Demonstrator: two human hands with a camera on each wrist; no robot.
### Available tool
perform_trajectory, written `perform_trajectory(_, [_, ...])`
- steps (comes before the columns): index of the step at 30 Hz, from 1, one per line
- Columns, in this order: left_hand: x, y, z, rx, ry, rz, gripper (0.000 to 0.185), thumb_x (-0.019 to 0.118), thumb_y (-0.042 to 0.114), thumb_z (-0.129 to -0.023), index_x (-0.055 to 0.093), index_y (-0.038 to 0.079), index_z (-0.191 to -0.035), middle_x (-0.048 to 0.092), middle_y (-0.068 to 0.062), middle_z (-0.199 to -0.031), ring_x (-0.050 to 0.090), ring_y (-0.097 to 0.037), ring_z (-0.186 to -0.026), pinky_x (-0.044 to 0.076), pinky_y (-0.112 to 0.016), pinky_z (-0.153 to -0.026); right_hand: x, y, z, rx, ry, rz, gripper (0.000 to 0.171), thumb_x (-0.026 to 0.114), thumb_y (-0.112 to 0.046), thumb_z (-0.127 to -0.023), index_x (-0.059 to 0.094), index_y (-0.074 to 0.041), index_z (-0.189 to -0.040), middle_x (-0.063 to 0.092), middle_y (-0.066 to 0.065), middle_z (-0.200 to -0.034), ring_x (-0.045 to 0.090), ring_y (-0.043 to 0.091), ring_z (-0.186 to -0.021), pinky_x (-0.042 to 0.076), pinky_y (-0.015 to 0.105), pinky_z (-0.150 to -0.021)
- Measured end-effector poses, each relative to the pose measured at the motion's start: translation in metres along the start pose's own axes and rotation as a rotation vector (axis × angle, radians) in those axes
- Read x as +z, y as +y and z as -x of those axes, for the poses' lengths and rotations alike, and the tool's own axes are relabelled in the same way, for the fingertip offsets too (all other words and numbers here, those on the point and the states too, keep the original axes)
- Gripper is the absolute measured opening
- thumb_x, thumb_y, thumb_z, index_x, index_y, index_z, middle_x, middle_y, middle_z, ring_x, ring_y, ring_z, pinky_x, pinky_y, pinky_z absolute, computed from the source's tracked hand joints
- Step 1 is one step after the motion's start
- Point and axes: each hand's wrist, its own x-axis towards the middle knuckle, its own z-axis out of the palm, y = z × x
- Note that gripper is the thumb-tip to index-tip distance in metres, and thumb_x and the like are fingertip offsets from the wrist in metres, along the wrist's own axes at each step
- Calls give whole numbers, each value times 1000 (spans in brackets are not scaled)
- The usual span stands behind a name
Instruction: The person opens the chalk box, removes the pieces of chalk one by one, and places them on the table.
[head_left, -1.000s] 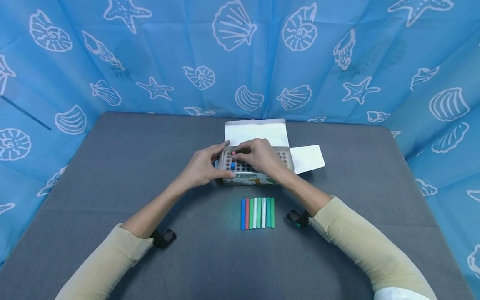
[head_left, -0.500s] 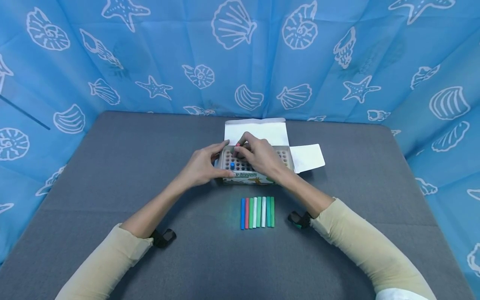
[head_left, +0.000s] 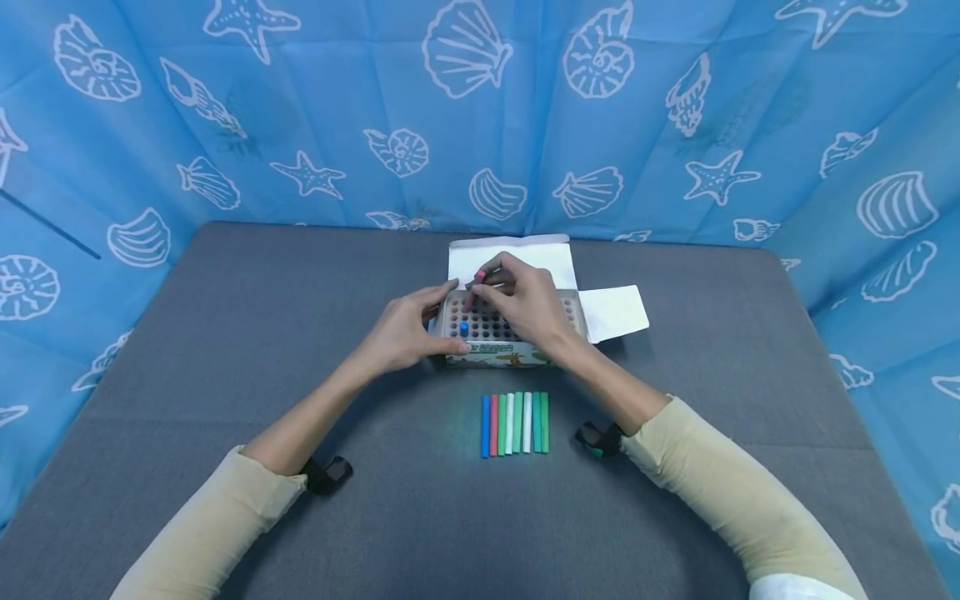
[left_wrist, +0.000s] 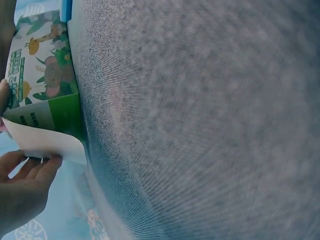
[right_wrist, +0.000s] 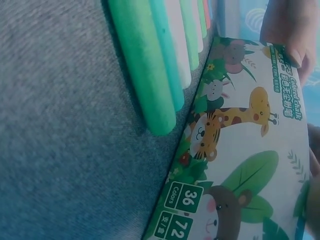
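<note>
My left hand grips the left end of a colored chalk box, thumb on the printed front and fingers toward the back corner. In the left wrist view, fingers touch a white end flap. My right hand is over the box and pinches a red chalk stick between thumb and fingers. This stick is tilted, its lower end at the holes of the tray. A blue chalk stick stands upright in a front-left hole.
In front of the box, several chalk sticks in blue, red, green and white lie side by side on the grey tabletop. The white lid is folded back, and a side flap sticks out right. A blue shell-print curtain hangs behind.
My right hand has risen and shifted slightly back, drawing the red chalk stick up so that more of it shows, now tilted. My left hand stays at the box's left end.
</note>
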Motion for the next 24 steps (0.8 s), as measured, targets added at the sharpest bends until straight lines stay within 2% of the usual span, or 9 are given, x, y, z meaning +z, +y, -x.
perform_trajectory(6, [0,0,-1,0,0,-13,99,87,33,-77,32,10,-155,41,-19,-153,52,-32,-130,46,-40,-105,-6,0,1,-24,53,-126,19,67,-11,-96,65,-1,-111,74,10,-101,73,23,-84,60,36,-68])
perform_trajectory(12, [-1,0,-2,6,-6,-11,99,88,34,-76,33,11,-155,40,-19,-153,51,-32,-130,46,-39,-106,-18,-3,4,42,47,-221,28,67,-13,-96,64,3,-119,73,15,-101,72,29,-84,61,38,-71])
perform_trajectory(20, [-5,0,-3,30,-26,-33,99,88,34,-76,34,11,-155,43,-18,-151,52,-32,-130,46,-40,-106,-30,-4,16,141,17,-257,31,66,-15,-97,64,3,-123,72,17,-100,70,35,-84,60,42,-73])
perform_trajectory(24, [-5,-1,-5,39,-33,-34,99,88,33,-76,34,11,-155,42,-18,-152,50,-32,-131,44,-40,-107,-37,-6,24,162,12,-261,34,66,-16,-97,63,0,-127,71,16,-100,70,35,-85,60,42,-73])
